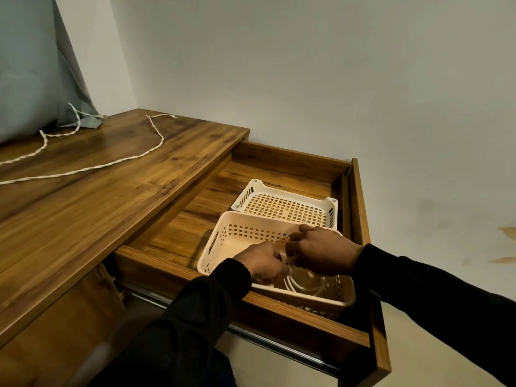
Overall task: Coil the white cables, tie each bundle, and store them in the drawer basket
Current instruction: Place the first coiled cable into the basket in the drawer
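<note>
A cream perforated basket (pixel 220 241) sits in the open wooden drawer (pixel 360 208). Both my hands are inside it. My left hand (pixel 265 263) and my right hand (pixel 321 248) pinch a coiled white cable bundle (pixel 304 287) that hangs down into the basket's near right part. The fingers meet at the top of the coil; a tie there is too small to tell. On the tabletop at the left lies a long loose twisted white cable (pixel 117 162), uncoiled.
A second cream basket (pixel 282 208) stands behind the first, further into the drawer. The wooden tabletop (pixel 111 208) runs to the left. A grey-blue cloth (pixel 33 79) rests against the wall at the back left. A white wall stands behind the drawer.
</note>
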